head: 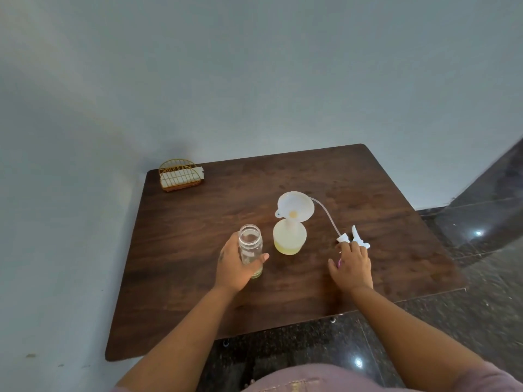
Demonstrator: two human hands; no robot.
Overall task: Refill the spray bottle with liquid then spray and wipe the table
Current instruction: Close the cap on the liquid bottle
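Soft, even indoor light, moderately dim, with a cool grey cast. The pale wall [254, 66] shades darker toward the left corner. Small bright spots of glare reflect off the polished dark floor [478, 233] at right and bottom. The wooden table [184, 278] shows only faint, diffuse shadows. Wide-angle distortion bends the table edges and stretches the forearms. The whole picture is slightly soft, with edges blurrier.

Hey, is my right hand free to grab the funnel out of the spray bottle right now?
Probably yes. The right hand rests on the spray head lying on the table, gripping nothing firmly that I can see. The funnel stands in the spray bottle just to its left, with bare tabletop between them.
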